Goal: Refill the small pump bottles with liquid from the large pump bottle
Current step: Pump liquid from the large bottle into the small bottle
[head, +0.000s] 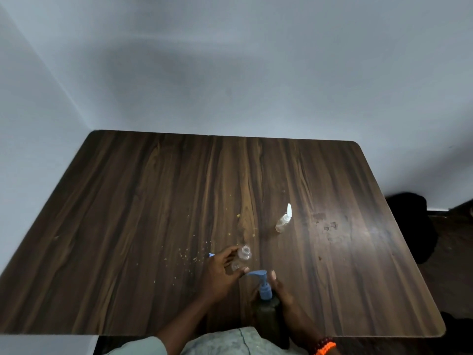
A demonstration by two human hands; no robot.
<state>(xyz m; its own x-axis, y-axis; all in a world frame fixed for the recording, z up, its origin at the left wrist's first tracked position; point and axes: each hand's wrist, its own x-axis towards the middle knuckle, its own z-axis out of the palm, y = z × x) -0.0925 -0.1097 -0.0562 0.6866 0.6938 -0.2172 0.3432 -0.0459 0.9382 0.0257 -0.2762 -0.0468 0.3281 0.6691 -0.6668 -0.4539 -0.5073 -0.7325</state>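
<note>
1. The left hand [222, 271] holds a small clear bottle [242, 256] with no cap, fingers closed around its side, so that its open mouth is near the blue spout [256, 273] of the big dark bottle [268, 316]
2. The right hand [282, 295] grips the big bottle near its neck, probably to keep it steady for pumping
3. The open bottle is just beyond the spout tip, not yet under it
4. A second small bottle [283, 221], capped, stands well apart on the table [128, 201]

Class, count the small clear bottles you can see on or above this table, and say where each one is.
2. One capless small bottle is held in the left hand; one capped small bottle stands further back on the table. The hands might hide others.
</note>
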